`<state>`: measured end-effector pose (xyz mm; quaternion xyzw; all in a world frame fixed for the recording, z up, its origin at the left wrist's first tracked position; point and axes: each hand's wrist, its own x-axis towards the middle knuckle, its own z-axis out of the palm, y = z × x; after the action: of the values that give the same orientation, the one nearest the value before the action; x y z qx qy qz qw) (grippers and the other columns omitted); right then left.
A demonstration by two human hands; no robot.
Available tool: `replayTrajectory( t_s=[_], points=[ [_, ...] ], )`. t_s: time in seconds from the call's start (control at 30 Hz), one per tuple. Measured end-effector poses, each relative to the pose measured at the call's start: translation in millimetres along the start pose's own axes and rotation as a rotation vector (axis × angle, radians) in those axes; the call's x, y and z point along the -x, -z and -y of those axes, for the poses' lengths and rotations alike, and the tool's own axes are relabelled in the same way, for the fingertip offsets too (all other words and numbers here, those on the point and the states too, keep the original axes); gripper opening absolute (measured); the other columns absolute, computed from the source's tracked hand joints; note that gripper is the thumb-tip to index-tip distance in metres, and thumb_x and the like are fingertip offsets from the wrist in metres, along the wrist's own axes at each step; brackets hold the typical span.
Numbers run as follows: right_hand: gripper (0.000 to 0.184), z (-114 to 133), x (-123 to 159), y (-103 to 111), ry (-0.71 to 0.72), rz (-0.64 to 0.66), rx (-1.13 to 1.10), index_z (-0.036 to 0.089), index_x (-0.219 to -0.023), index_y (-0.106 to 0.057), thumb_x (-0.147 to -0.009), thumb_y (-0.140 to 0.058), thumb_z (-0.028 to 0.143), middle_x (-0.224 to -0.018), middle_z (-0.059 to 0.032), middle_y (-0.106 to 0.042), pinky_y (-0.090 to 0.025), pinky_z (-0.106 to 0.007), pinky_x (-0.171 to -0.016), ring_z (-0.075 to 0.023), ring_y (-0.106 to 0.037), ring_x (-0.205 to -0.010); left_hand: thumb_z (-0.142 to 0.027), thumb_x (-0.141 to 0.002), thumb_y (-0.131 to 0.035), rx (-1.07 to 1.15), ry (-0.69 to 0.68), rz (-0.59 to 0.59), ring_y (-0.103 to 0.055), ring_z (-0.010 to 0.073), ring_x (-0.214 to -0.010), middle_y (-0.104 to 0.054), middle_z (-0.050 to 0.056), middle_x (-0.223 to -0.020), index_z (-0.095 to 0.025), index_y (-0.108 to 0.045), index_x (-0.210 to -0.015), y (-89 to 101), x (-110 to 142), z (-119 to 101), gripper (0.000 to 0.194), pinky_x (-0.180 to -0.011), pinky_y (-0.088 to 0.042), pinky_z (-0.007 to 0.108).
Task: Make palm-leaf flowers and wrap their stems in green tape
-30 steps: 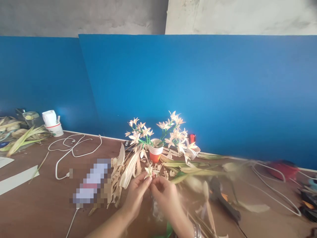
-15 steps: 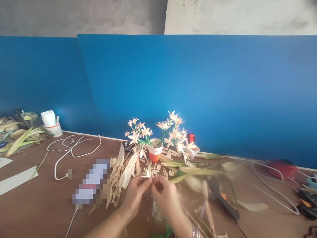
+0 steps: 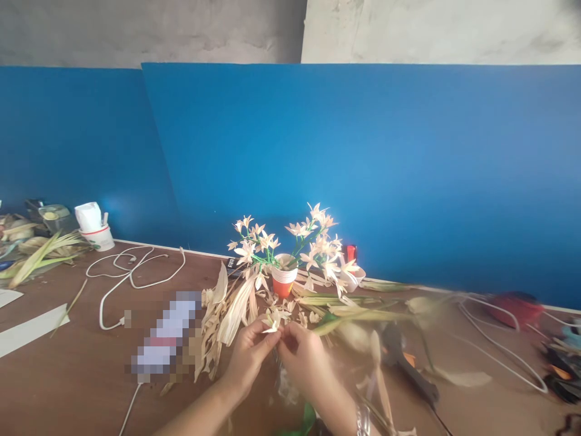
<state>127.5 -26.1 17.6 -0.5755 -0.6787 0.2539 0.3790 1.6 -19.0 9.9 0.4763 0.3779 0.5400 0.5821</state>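
A small cream handmade flower (image 3: 273,320) is pinched between the fingertips of both hands, low above the brown table (image 3: 82,369). My left hand (image 3: 249,357) grips it from the left with curled fingers. My right hand (image 3: 305,357) meets it from the right, thumb and fingers pressed on its base. Just behind stands an orange paper cup (image 3: 284,283) holding several finished cream flowers (image 3: 318,242) on green stems. Dried pale leaves (image 3: 231,312) lie spread left of and behind my hands.
A black glue gun (image 3: 403,360) lies to the right among leaf strips. White cables (image 3: 131,275) loop at the left and at the right (image 3: 503,363). A white cup (image 3: 100,235) and green leaves (image 3: 36,257) sit far left. A blue board (image 3: 363,169) backs the table.
The hands have stayed at the same spot, shifting the small flower slightly between the fingertips. Nothing else on the table has moved.
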Motion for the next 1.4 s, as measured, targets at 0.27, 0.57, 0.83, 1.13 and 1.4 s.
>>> replayTrajectory(
  t_s=[0.27, 0.57, 0.83, 1.13, 1.4],
  points=[
    [0.014, -3, 0, -1, 0.111, -0.021, 0.075, 0.019, -0.061, -0.048, -0.073, -0.045, 0.012, -0.059, 0.0003, -0.055, -0.032, -0.022, -0.053, -0.0127, -0.048, -0.054, -0.032, -0.079, -0.06, -0.195, -0.172, 0.05, -0.055, 0.0194, -0.083, -0.06, 0.004, -0.082, -0.018, -0.067, -0.074, 2.1, 0, -2, 0.016, -0.079, -0.044, 0.028],
    [0.012, 8, -8, 31, -0.068, 0.145, -0.216, 0.018, -0.076, -0.063, -0.075, -0.051, 0.02, -0.071, -0.0019, -0.064, -0.039, -0.024, -0.061, -0.0163, -0.056, -0.066, -0.02, -0.08, -0.057, -0.474, -0.375, -0.112, -0.058, 0.0223, -0.09, -0.065, 0.007, -0.091, -0.022, -0.066, -0.079, 11.0, -2, 4, 0.009, -0.081, -0.043, 0.031],
    [0.02, 31, -8, 46, -0.324, 0.181, -0.566, 0.016, -0.056, -0.055, -0.07, -0.059, 0.031, -0.051, 0.0034, -0.052, -0.03, -0.022, -0.05, -0.0094, -0.041, -0.05, -0.016, -0.081, -0.053, -0.657, -0.521, -0.1, -0.056, 0.023, -0.091, -0.064, 0.007, -0.091, -0.023, -0.068, -0.082, 8.9, -1, 1, 0.017, -0.082, -0.043, 0.033],
    [0.023, 19, -9, 33, -0.415, 0.318, -0.737, 0.016, -0.056, -0.056, -0.062, -0.069, 0.033, -0.048, 0.0044, -0.05, -0.027, -0.022, -0.049, -0.0079, -0.04, -0.048, -0.024, -0.084, -0.053, -0.567, -0.452, -0.056, -0.055, 0.0197, -0.096, -0.056, 0.005, -0.097, -0.021, -0.064, -0.077, 9.9, 0, 3, 0.013, -0.084, -0.045, 0.031],
    [0.021, 15, -13, 48, -0.3, 0.401, -0.74, 0.017, -0.078, -0.063, -0.062, -0.071, 0.027, -0.074, 0.0003, -0.061, -0.038, -0.023, -0.064, -0.0137, -0.053, -0.069, -0.022, -0.084, -0.052, -0.644, -0.483, -0.06, -0.054, 0.0197, -0.097, -0.055, 0.005, -0.098, -0.023, -0.064, -0.083, 12.6, -3, 2, 0.012, -0.086, -0.044, 0.032]
  ],
)
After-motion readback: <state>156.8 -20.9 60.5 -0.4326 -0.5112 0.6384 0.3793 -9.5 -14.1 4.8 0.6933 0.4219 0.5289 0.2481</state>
